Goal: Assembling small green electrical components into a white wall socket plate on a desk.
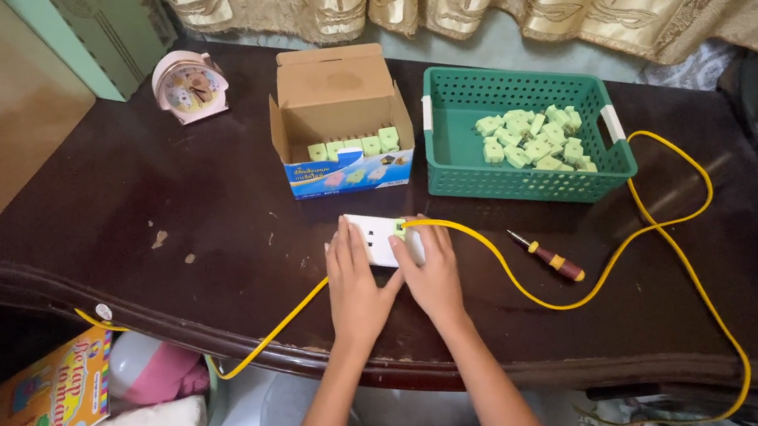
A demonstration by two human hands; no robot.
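Head cam: both hands flat on 1 white power strip [374, 238] at table's [161, 207] front-centre. L hand [356, 287] presses its left part, R hand [432, 271] covers right end by 1 small green plug [400, 229]; neither clenched, fingers spread. 1 yellow cord [672, 227] loops right. 1 screwdriver [547, 257] near R hand. 1 green basket [460, 170] w/ many green plugs, count unclear. 1 open cardboard box [340, 94], approx 5 plugs showing. 1 pink clock [189, 85].
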